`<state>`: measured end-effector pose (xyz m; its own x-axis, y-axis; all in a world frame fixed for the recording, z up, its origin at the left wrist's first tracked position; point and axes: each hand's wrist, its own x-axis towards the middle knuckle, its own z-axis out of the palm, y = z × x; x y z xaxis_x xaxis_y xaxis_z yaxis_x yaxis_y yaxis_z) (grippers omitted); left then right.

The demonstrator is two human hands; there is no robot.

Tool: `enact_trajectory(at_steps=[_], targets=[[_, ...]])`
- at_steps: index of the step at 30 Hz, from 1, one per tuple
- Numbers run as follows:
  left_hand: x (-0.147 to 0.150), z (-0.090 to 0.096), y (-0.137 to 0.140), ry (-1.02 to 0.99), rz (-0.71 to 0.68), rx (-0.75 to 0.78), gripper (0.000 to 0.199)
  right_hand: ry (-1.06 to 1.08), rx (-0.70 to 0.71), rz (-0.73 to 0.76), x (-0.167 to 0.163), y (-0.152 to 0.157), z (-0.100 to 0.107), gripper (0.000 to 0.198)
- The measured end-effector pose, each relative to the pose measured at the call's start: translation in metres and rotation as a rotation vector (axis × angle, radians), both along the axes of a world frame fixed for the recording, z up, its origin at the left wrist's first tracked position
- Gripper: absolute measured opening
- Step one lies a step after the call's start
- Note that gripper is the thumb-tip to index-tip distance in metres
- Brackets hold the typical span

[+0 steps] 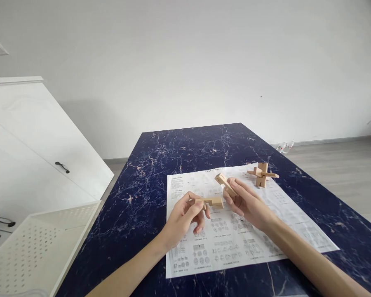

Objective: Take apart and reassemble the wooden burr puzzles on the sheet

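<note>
My left hand (185, 214) pinches a notched wooden puzzle piece (215, 202) between thumb and fingers, its free end pointing right. My right hand (247, 202) grips a second wooden puzzle piece (223, 180), tilted, with small dark marks on its upper end. The two pieces are close together but apart, above a printed sheet (228, 264) covered in small diagrams and text. Beyond my right hand, an assembled cross-shaped wooden puzzle (261, 175) stands at the sheet's far right corner.
The sheet lies on a dark blue marble-patterned table (185, 152). At the left stand a white cabinet (43, 136) with black handles and a white perforated basket (34, 243). Clear objects with red spots (285, 147) show past the table's right edge, near the wall.
</note>
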<state>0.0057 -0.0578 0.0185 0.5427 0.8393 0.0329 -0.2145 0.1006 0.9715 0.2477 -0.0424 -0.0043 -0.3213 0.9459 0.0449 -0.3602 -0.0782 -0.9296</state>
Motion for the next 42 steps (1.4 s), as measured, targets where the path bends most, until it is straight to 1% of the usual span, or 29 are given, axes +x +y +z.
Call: enact_trajectory(at_steps=[2,3,5,7,8,10,12,14,17,20,22,25,30,33,37,40,42], targets=[[0.001,-0.002,0.000,-0.009,0.013,-0.018,0.036,0.017,0.008,0.046,0.002,-0.001,0.000,0.031],[0.001,-0.003,0.000,-0.009,0.023,-0.023,0.037,0.023,0.017,0.090,0.003,-0.001,0.000,0.036],[0.002,-0.005,0.001,-0.011,0.045,-0.025,0.037,0.027,0.034,0.208,0.004,-0.003,-0.002,0.052],[0.003,-0.007,0.000,-0.009,0.054,-0.025,0.037,0.025,0.049,0.323,0.004,-0.004,-0.005,0.060],[0.003,-0.008,0.000,-0.001,0.051,-0.025,0.037,0.024,0.055,0.368,0.004,-0.004,-0.006,0.061],[0.003,-0.009,-0.001,0.035,0.027,-0.025,0.038,0.027,0.062,0.414,0.003,-0.004,-0.007,0.055],[0.003,-0.008,-0.002,0.083,-0.029,-0.013,0.037,0.034,0.062,0.406,0.004,-0.004,-0.007,0.048],[0.003,-0.007,-0.004,0.118,-0.114,0.007,0.036,0.037,0.058,0.376,0.004,-0.004,-0.006,0.043],[0.004,-0.005,-0.007,0.157,-0.231,0.022,0.036,0.016,0.046,0.358,0.004,-0.004,-0.005,0.043],[0.004,-0.003,-0.009,0.189,-0.289,0.008,0.037,-0.035,0.023,0.323,0.000,-0.004,-0.004,0.042],[0.004,-0.003,-0.009,0.196,-0.291,-0.001,0.040,-0.081,0.009,0.277,-0.002,-0.003,-0.003,0.038],[0.004,-0.004,-0.006,0.167,-0.250,-0.030,0.044,-0.139,-0.005,0.202,-0.004,-0.002,-0.002,0.042],[0.003,-0.008,-0.001,0.090,-0.177,-0.094,0.043,-0.145,0.025,0.132,-0.002,-0.003,-0.002,0.037],[0.003,-0.009,0.000,0.085,-0.166,-0.135,0.045,-0.170,0.027,0.140,-0.003,-0.005,0.001,0.036],[0.003,-0.012,0.002,0.061,-0.164,-0.179,0.043,-0.142,0.030,0.214,-0.006,-0.007,0.005,0.039],[0.002,-0.015,0.003,0.044,-0.158,-0.197,0.039,-0.154,0.047,0.220,-0.006,-0.006,0.002,0.038],[0.002,-0.015,0.004,0.036,-0.155,-0.203,0.043,-0.198,0.089,0.206,-0.004,-0.005,-0.001,0.035]])
